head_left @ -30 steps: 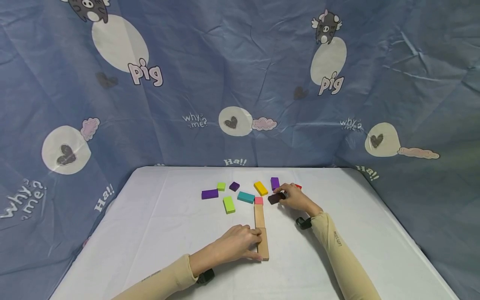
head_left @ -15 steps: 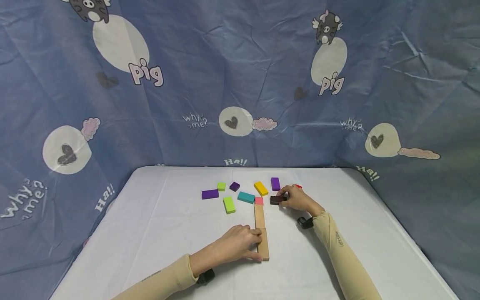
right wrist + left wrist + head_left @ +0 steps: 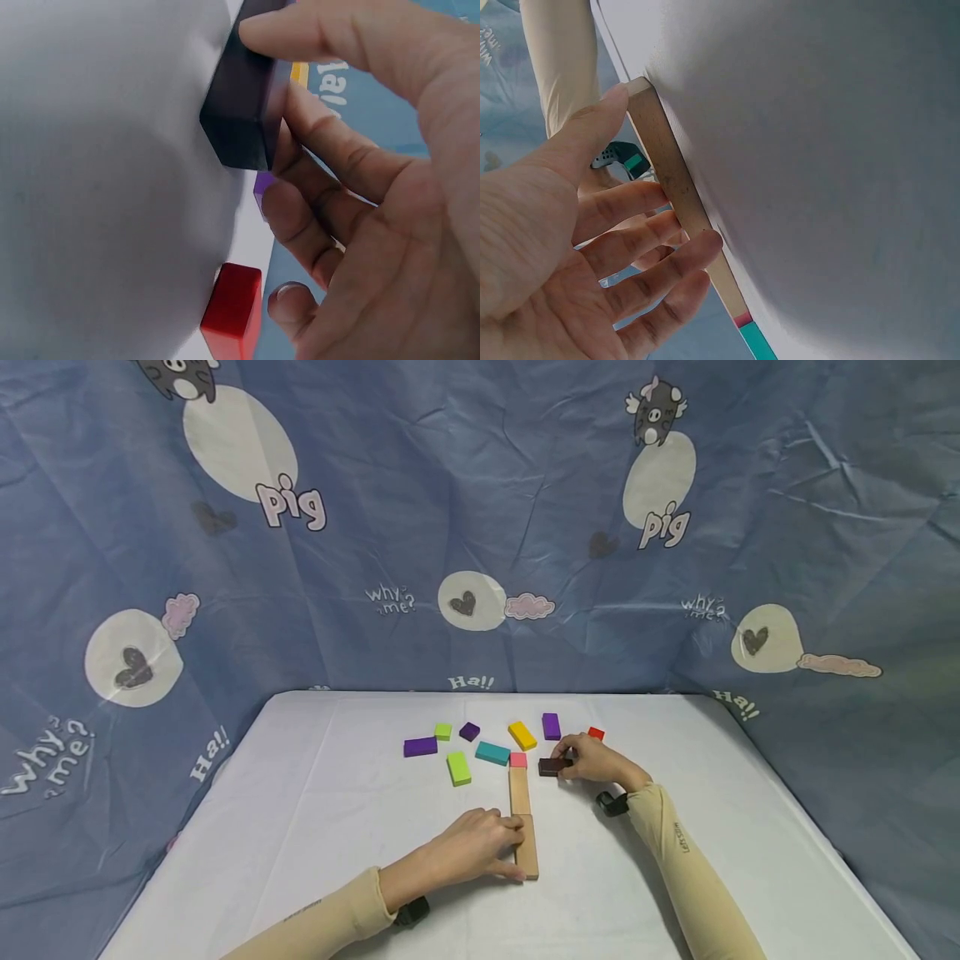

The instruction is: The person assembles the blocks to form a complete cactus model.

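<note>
Two wooden blocks form a column, the nearer one (image 3: 527, 847) and the farther one (image 3: 519, 791), with a small pink block (image 3: 518, 760) at its far end. The left hand (image 3: 472, 846) grips the nearer wooden block; its thumb lies at the near end (image 3: 639, 86) in the left wrist view, fingers along its side. To the right of the pink block, the right hand (image 3: 596, 758) pinches a dark brown block (image 3: 550, 767) between thumb and fingers. In the right wrist view the dark block (image 3: 238, 97) is held just at the white cloth.
Beyond the column lie a teal block (image 3: 492, 753), a yellow block (image 3: 522, 736) and a purple block (image 3: 551, 727). A red block (image 3: 596, 733) sits behind the right hand. Leftward are green blocks (image 3: 459, 769), a purple block (image 3: 420, 747) and a dark purple block (image 3: 469, 732).
The right hand has turned the dark block from slanted to roughly crosswise and brought it slightly nearer the person. More of the red block shows. The left hand has stayed where it was.
</note>
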`<act>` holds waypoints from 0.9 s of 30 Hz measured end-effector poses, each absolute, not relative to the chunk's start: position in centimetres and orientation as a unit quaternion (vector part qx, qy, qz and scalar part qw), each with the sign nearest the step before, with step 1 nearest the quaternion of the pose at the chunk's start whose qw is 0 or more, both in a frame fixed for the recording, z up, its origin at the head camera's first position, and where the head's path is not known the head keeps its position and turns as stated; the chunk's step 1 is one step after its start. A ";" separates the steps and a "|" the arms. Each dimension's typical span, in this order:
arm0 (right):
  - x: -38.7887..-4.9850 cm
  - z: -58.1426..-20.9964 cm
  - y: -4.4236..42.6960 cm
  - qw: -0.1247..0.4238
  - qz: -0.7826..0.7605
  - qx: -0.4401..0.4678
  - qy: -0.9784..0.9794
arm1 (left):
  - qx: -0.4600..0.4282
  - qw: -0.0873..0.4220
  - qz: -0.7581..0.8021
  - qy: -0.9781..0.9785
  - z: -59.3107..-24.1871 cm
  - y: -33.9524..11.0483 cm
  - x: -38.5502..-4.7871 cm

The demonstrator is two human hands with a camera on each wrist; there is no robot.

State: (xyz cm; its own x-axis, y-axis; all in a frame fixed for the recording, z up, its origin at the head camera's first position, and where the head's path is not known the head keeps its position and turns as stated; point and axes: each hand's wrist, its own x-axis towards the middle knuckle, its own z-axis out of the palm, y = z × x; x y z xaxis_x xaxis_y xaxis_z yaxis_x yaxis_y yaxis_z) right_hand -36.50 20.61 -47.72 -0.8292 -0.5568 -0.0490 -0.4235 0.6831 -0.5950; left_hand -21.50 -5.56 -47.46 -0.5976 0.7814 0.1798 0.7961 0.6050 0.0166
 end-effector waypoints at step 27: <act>-35.5 -47.6 18.6 0.161 -0.280 -0.283 0.903 | -0.443 0.080 -0.047 -0.892 -47.5 -5.5 -21.5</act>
State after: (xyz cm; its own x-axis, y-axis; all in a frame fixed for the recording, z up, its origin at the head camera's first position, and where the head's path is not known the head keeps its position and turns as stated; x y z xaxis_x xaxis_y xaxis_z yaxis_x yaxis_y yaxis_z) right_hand -35.47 18.61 -47.64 -0.7878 -0.6015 -0.1324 -0.4207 0.6826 -0.5976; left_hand -21.50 -5.50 -47.45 -0.5948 0.7823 0.1850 0.7975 0.6032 0.0134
